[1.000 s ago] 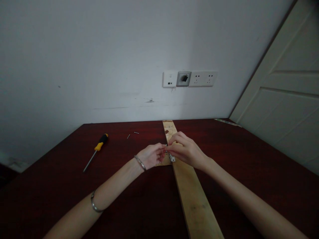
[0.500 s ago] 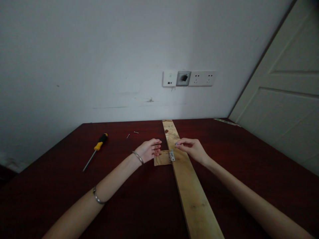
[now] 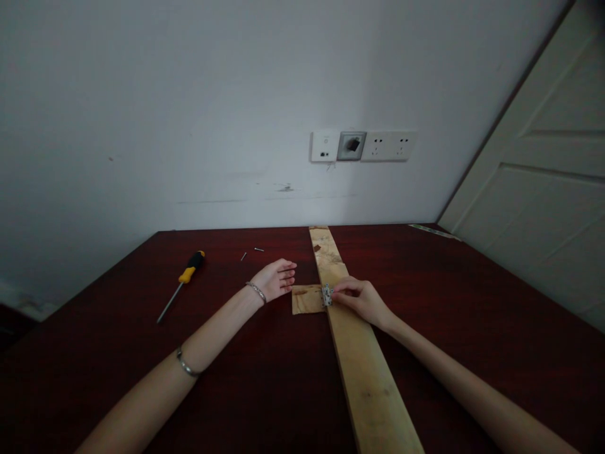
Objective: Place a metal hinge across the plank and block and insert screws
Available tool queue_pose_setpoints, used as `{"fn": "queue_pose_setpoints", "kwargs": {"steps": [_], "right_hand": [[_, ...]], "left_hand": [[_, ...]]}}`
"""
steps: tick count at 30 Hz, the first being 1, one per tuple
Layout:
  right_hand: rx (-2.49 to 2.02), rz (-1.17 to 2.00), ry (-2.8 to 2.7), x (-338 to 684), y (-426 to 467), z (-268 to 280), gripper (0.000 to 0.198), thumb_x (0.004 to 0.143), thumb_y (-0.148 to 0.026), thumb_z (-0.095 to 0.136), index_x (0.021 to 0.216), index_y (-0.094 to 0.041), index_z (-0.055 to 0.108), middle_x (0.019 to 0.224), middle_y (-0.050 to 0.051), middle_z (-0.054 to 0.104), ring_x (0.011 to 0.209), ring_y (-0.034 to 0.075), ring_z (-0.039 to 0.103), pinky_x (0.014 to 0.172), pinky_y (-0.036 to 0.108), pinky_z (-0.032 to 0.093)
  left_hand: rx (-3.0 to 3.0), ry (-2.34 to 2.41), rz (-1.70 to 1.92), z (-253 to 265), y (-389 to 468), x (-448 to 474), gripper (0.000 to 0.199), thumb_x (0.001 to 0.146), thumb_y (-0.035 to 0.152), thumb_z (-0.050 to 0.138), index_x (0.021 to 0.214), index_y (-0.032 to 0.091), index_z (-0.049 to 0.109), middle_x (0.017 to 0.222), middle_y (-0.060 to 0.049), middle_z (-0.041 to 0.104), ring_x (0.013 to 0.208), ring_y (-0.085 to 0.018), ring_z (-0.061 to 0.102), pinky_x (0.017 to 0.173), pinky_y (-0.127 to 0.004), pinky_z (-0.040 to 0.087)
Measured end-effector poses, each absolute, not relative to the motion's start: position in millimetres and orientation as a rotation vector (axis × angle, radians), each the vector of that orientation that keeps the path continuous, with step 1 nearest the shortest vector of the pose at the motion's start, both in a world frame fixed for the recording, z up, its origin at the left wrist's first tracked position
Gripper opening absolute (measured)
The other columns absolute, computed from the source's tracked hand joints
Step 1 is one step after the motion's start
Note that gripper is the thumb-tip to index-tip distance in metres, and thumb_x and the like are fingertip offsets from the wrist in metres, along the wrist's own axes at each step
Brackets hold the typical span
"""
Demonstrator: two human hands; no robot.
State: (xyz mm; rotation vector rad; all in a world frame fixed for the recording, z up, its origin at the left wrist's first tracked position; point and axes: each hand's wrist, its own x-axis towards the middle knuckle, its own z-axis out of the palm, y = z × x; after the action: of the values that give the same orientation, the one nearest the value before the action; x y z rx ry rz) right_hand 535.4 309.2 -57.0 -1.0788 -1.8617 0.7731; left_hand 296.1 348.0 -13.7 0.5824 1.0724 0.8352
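My right hand (image 3: 362,301) pinches a small metal piece (image 3: 332,292) at the right edge of a silver hinge (image 3: 326,296); the fingertips partly hide it. The hinge lies on the left edge of a long wooden board (image 3: 373,372), where a short wooden piece (image 3: 306,299) meets it from the left. Just left of that short piece is my left hand (image 3: 274,279), holding nothing, its fingers stretched out and slightly apart.
A screwdriver (image 3: 188,272) with a yellow and black handle lies on the dark red table (image 3: 236,403) at the left. Two screws, one (image 3: 243,256) beside another (image 3: 259,249), lie behind my left hand. Wall sockets (image 3: 387,146) are above the table's back edge.
My right hand has moved down and slightly toward me, bringing the small metal piece to the hinge. My left hand has drawn back to the left, away from the short wooden piece.
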Motion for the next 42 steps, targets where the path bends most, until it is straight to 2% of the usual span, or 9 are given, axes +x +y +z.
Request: {"fn": "queue_pose_setpoints", "kwargs": {"steps": [5,24,42], "right_hand": [[-1.028,0.779,-1.898,535.8,307.5,-57.2,0.010,0.076,-0.030,0.065,0.075,-0.022,0.070,0.082,0.003,0.066,0.074,0.016,0.058,0.063,0.028,0.043],[-1.004,0.747,-1.951,534.7,305.5,-58.6,0.010,0.077,-0.031,0.064,0.077,-0.022,0.069,0.083,0.003,0.066,0.081,0.017,0.059,0.076,0.031,0.046],[-0.964,0.653,-2.041,534.7,302.3,-62.2,0.006,0.078,-0.024,0.062,0.079,-0.022,0.068,0.085,0.004,0.064,0.084,0.018,0.057,0.078,0.033,0.045]], "left_hand": [[0.577,1.060,0.850,-15.2,349.5,294.6,0.010,0.076,0.022,0.057,0.080,0.013,0.059,0.062,-0.001,0.057,0.053,-0.011,0.054,0.051,-0.021,0.042],[0.576,1.080,0.851,-16.2,352.1,291.9,0.011,0.074,0.023,0.059,0.080,0.014,0.059,0.064,-0.001,0.057,0.052,-0.011,0.054,0.050,-0.022,0.043],[0.565,1.055,0.853,-18.8,354.4,290.5,0.014,0.080,0.021,0.049,0.078,0.012,0.059,0.062,-0.001,0.055,0.050,-0.010,0.053,0.049,-0.022,0.042]]}}
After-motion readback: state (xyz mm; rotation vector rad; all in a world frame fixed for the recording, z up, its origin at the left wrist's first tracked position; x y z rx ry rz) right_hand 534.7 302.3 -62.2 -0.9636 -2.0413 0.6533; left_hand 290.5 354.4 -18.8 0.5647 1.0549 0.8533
